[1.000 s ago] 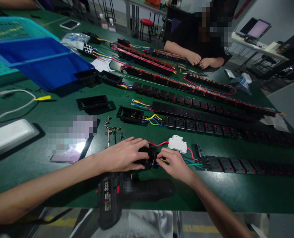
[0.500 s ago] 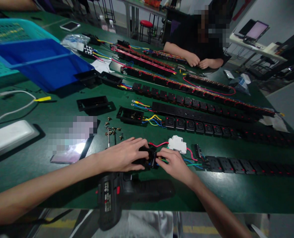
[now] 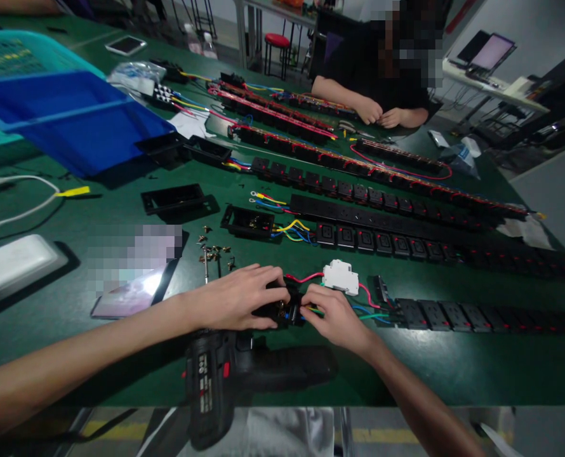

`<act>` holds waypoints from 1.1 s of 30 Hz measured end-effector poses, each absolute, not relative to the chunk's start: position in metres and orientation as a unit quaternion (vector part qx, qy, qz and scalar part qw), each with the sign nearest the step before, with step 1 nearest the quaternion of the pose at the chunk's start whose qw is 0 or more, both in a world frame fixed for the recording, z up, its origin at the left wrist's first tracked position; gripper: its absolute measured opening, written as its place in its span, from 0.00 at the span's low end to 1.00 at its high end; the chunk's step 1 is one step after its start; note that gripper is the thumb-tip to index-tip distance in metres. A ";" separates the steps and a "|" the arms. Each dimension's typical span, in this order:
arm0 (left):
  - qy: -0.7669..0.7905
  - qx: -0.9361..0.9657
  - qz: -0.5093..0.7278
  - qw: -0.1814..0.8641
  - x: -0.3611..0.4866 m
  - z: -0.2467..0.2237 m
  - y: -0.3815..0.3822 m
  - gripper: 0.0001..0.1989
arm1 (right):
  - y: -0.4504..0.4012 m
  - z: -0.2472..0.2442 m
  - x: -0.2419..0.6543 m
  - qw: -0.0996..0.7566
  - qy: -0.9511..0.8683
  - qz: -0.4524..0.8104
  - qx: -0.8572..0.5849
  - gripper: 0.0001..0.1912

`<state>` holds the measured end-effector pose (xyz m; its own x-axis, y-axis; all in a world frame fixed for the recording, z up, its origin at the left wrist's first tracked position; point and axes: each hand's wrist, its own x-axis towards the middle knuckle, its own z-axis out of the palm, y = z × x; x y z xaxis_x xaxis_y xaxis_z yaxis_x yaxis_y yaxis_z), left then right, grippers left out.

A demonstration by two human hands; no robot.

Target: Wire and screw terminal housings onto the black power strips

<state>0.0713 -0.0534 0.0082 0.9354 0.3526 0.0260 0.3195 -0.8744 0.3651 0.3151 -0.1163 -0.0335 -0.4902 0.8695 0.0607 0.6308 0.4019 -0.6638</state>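
My left hand (image 3: 249, 295) is wrapped over a small black plastic housing (image 3: 292, 303) and grips it; most of the housing is under my fingers. At its right end, my right hand (image 3: 332, 314) pinches the wires that enter there, a yellow-green one among them. A red wire (image 3: 304, 279) runs from the housing to a white circuit breaker (image 3: 340, 277) just behind my right hand. Blue and green wires (image 3: 372, 315) lead on to a row of black sockets (image 3: 435, 314). In front of my hands lies a black cordless drill (image 3: 254, 368) on its side.
Loose brass screws (image 3: 211, 254) lie behind my left hand, with a phone (image 3: 134, 273) to the left. Farther back are a wired black housing (image 3: 248, 222), several socket strips (image 3: 378, 244) and a blue bin (image 3: 73, 120). Across the table sits a person (image 3: 368, 76), hands together.
The view has shifted slightly. My left fingers have moved a little on the housing, showing some brass inside it. My right hand stays pinched at the wires.
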 end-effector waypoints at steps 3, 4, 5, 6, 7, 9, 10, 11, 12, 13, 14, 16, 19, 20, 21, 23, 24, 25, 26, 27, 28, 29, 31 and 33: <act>0.160 0.971 0.054 0.168 0.071 0.007 -0.053 0.13 | -0.116 -0.033 0.316 0.202 -0.812 0.293 -0.462 0.04; 0.157 0.972 0.056 0.163 0.071 0.007 -0.053 0.12 | -0.116 -0.033 0.316 0.202 -0.813 0.293 -0.461 0.04; 0.155 0.973 0.056 0.159 0.071 0.007 -0.053 0.12 | -0.115 -0.034 0.317 0.202 -0.813 0.294 -0.460 0.04; 0.153 0.974 0.058 0.157 0.070 0.007 -0.053 0.12 | -0.115 -0.034 0.317 0.203 -0.813 0.293 -0.459 0.04; 0.152 0.974 0.061 0.158 0.070 0.007 -0.053 0.11 | -0.115 -0.035 0.317 0.204 -0.814 0.294 -0.458 0.04; 0.153 0.973 0.069 0.162 0.070 0.007 -0.053 0.11 | -0.115 -0.037 0.317 0.208 -0.815 0.294 -0.454 0.04; 0.154 0.972 0.073 0.163 0.070 0.007 -0.053 0.11 | -0.114 -0.039 0.317 0.211 -0.816 0.293 -0.451 0.05; 0.154 0.972 0.074 0.164 0.070 0.007 -0.053 0.12 | -0.114 -0.040 0.318 0.214 -0.817 0.293 -0.448 0.05; 0.155 0.972 0.074 0.163 0.070 0.006 -0.053 0.12 | -0.113 -0.040 0.318 0.218 -0.818 0.292 -0.446 0.05; 0.155 0.972 0.072 0.162 0.070 0.006 -0.053 0.12 | -0.112 -0.040 0.319 0.221 -0.818 0.292 -0.444 0.04; 0.155 0.972 0.069 0.161 0.071 0.006 -0.053 0.13 | -0.112 -0.038 0.321 0.227 -0.817 0.290 -0.444 0.04; 0.159 0.973 0.060 0.159 0.072 0.005 -0.053 0.13 | -0.112 -0.031 0.324 0.250 -0.811 0.281 -0.448 0.06; 0.167 0.972 0.053 0.159 0.072 0.003 -0.054 0.14 | -0.121 -0.010 0.322 0.281 -0.814 0.251 -0.442 0.09; 0.167 0.972 0.054 0.158 0.072 0.003 -0.054 0.14 | -0.127 -0.003 0.317 0.268 -0.828 0.243 -0.429 0.11; 0.166 0.972 0.057 0.158 0.072 0.002 -0.054 0.14 | -0.134 0.004 0.311 0.234 -0.849 0.240 -0.409 0.13; 0.164 0.971 0.068 0.159 0.071 0.001 -0.054 0.14 | -0.152 0.012 0.293 0.139 -0.889 0.232 -0.369 0.24; 0.163 0.971 0.074 0.160 0.071 0.000 -0.053 0.14 | -0.161 0.014 0.282 0.099 -0.903 0.219 -0.356 0.31; 0.163 0.970 0.080 0.162 0.070 0.000 -0.053 0.14 | -0.170 0.013 0.271 0.063 -0.911 0.202 -0.354 0.36; 0.163 0.969 0.085 0.163 0.070 0.000 -0.053 0.14 | -0.178 0.011 0.259 0.041 -0.915 0.186 -0.356 0.39; 0.163 0.969 0.087 0.163 0.070 -0.001 -0.053 0.14 | -0.183 0.008 0.249 0.026 -0.917 0.170 -0.360 0.40; 0.162 0.969 0.088 0.161 0.070 -0.001 -0.053 0.14 | -0.187 0.004 0.240 0.014 -0.915 0.155 -0.373 0.40; 0.162 0.970 0.087 0.158 0.070 -0.001 -0.054 0.14 | -0.190 0.001 0.233 0.006 -0.910 0.144 -0.388 0.40; 0.162 0.973 0.080 0.145 0.071 -0.001 -0.055 0.14 | -0.190 -0.005 0.223 -0.004 -0.899 0.132 -0.417 0.39; 0.163 0.975 0.075 0.133 0.071 0.001 -0.056 0.15 | -0.189 -0.007 0.222 -0.006 -0.891 0.137 -0.433 0.39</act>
<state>0.0707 -0.0557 0.0008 0.9354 0.3384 0.1023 0.2985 -0.9110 0.2844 0.2215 -0.1887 -0.0069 -0.6242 0.7704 -0.1296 0.7737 0.5867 -0.2390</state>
